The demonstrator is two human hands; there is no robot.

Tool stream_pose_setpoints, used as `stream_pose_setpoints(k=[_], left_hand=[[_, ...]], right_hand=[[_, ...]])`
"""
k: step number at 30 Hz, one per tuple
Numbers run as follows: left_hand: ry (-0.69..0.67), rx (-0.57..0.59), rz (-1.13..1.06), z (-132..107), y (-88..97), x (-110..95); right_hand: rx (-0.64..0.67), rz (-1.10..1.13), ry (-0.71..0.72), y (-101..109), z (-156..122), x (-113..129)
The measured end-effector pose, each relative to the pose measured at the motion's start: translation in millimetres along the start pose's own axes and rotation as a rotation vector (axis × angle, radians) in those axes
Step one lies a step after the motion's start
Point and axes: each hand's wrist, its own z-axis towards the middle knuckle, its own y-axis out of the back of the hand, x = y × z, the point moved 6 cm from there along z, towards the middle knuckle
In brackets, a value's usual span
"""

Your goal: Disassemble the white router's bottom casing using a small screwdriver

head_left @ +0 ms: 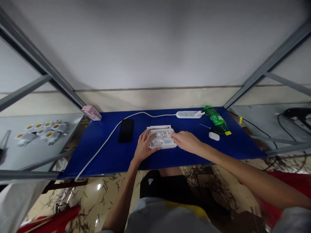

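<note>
A white Wi-Fi router (163, 133) lies on the blue tabletop with its vented, labelled underside up and a white antenna bar along its far edge. My left hand (142, 148) grips its left side, thumb along the near edge and fingers over the far left corner. At the right edge, my right hand (186, 139) has its fingers curled closed against the casing. Whether a small part sits between those fingertips is hidden.
Left of the router are a black phone (126, 130) and a white cable. Behind it lies a power strip (189, 114). To the right are a green bottle (215, 117), a thin screwdriver (205, 126) and a white case (214, 136). Lamp holders (41, 131) occupy the left table.
</note>
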Motion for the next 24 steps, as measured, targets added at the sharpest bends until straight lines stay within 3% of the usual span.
stream_pose_setpoints(k=[5, 8, 16, 24], left_hand=[[-0.003, -0.015, -0.013, 0.4, 1.1, -1.2], [-0.01, -0.02, -0.014, 0.2, 1.4, -1.5], [-0.012, -0.016, -0.013, 0.1, 0.1, -1.1], [0.039, -0.026, -0.07, 0.2, -0.3, 2.8]], right_hand=[[0.038, -0.094, 0.225, 7.1, -2.0, -2.2], [0.062, -0.11, 0.274, 7.1, 1.1, -3.5], [0.094, -0.127, 0.137, 10.9, 3.2, 0.1], [0.116, -0.006, 0.103, 49.1, 2.5, -14.2]])
